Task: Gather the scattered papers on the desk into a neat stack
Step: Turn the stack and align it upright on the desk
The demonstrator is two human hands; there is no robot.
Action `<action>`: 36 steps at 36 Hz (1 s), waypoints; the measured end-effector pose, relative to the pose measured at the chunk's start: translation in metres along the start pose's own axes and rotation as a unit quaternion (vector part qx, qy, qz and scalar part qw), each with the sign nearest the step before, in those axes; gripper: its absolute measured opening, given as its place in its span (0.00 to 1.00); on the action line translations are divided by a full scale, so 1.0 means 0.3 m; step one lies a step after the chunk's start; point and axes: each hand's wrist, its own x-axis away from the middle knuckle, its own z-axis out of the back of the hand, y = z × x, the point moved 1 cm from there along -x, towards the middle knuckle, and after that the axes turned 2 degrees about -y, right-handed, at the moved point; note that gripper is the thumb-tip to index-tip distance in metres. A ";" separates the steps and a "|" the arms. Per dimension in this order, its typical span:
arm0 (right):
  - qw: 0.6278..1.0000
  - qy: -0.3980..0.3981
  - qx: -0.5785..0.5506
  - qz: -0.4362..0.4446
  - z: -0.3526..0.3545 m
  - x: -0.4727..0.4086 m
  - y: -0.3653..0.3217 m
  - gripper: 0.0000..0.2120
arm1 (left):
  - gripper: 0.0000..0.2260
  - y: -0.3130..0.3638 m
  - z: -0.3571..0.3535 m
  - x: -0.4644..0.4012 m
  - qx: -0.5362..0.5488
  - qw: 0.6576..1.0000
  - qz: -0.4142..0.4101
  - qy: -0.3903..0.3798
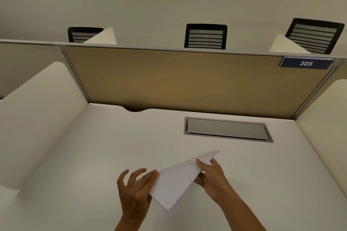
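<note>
Paper stack (178,180): being held tilted above the near middle of the desk, one corner pointing far-right, another pointing near; edges looking roughly aligned
Right hand (210,176): gripping the stack's right edge, thumb lying on top, fingers curling underneath
Left hand (135,191): spreading open, fingers (144,176) loosely curved, touching the stack's left edge and near-left corner, not closing around it
Desk (93,165): stretching pale and bare around both hands
Cable hatch (227,129): sitting flush in the desk, far and right of the stack, well apart from it
Cable notch (136,109): showing dark at the desk's far edge, left of the hatch
Tan partition (187,80): standing along the far side
Number plate (306,63): reading 305, hanging at the partition's far-right top
Mesh chairs (205,36): peeking over the partition, three of them
</note>
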 end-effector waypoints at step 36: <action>0.372 -0.289 0.710 0.524 -0.297 0.256 -0.127 0.35 | 0.55 -0.253 0.133 -0.069 0.778 0.210 0.551 -0.216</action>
